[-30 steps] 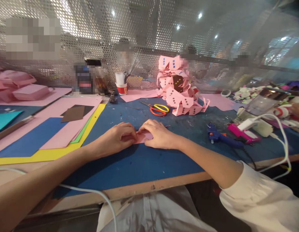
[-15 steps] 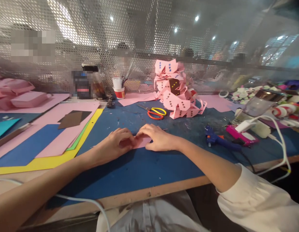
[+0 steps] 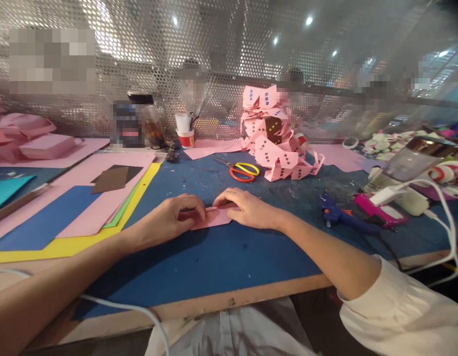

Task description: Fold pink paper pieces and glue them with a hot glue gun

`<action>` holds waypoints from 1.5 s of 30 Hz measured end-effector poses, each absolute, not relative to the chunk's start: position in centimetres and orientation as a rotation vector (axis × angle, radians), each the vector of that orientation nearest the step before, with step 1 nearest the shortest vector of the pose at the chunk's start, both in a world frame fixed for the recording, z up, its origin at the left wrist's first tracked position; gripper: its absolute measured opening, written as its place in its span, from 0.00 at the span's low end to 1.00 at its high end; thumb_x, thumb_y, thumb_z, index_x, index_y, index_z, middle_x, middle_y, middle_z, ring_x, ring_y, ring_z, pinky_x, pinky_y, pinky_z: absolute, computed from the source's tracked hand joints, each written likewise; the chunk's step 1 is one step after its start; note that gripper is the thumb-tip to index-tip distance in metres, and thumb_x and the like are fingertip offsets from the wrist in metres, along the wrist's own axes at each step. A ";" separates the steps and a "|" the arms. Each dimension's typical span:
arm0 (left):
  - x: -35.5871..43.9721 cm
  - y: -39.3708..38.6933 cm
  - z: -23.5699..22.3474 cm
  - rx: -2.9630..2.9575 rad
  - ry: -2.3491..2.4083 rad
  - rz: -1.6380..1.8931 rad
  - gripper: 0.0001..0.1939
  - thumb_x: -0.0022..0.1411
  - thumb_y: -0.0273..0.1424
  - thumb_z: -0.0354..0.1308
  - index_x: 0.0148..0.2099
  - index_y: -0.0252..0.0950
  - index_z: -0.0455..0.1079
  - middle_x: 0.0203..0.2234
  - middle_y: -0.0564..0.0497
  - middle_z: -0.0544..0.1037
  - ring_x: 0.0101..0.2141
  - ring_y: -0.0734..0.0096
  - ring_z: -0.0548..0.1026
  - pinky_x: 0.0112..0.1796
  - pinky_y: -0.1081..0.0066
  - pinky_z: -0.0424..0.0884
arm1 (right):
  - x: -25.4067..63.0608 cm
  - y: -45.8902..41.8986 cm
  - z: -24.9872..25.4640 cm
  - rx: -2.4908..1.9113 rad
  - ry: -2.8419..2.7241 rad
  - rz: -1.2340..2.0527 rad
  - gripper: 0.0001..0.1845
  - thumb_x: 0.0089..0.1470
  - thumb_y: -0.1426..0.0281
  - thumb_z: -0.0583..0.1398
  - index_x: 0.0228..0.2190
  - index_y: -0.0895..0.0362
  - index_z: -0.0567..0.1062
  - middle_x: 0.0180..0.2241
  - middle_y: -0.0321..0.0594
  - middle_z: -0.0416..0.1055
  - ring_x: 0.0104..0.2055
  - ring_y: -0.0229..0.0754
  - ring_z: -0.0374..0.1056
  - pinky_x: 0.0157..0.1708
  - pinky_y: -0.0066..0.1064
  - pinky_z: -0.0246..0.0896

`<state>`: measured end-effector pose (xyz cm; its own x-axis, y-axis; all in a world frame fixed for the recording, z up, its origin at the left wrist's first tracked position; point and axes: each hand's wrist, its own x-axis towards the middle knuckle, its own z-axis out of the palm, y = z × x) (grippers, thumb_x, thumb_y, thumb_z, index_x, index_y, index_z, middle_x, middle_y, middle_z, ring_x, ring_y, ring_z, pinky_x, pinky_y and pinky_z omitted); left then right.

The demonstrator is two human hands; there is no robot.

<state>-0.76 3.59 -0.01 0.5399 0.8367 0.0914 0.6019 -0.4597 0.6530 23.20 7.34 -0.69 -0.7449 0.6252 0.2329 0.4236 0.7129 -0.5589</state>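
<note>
A small piece of pink paper (image 3: pixel 215 219) lies on the blue work mat (image 3: pixel 214 267), with a raised fold along its far edge. My left hand (image 3: pixel 181 213) grips its left end, fingers curled over and thumb beneath them. At the right end, my right hand (image 3: pixel 247 209) pinches the far edge with bent fingers, the thumb resting on the paper. Parts of both ends are covered by my hands. Beyond them lie scissors (image 3: pixel 244 171) with one red and one yellow handle. Behind stands a pile of folded pink paper pieces (image 3: pixel 275 153) with small coloured squares.
Coloured sheets, among them a blue sheet (image 3: pixel 47 220), lie at the left. A blue glue gun (image 3: pixel 340 216) and a pink device (image 3: pixel 380 210) with white cables are on the right. A paper cup (image 3: pixel 186 138) and a dark bottle (image 3: pixel 153 128) stand by the perforated metal screen (image 3: pixel 214 44).
My hands have moved slightly apart, the left one leftward. More of the pink paper shows between them, and its near edge is now visible. The camera view has shifted slightly.
</note>
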 end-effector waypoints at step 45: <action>-1.1 3.6 -1.9 2.434 1.293 0.750 0.09 0.69 0.29 0.50 0.43 0.41 0.71 0.38 0.48 0.77 0.38 0.66 0.73 0.39 0.68 0.71 | 22.8 7.1 -1.4 -0.983 -2.433 0.394 0.03 0.62 0.71 0.57 0.34 0.54 0.70 0.37 0.38 0.72 0.42 0.43 0.66 0.45 0.39 0.59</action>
<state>-1.11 3.58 -1.90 0.4633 0.8300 0.3107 0.6822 -0.5577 0.4729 22.83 7.10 -1.41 -0.6245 0.7095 0.3265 0.5704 0.6999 -0.4299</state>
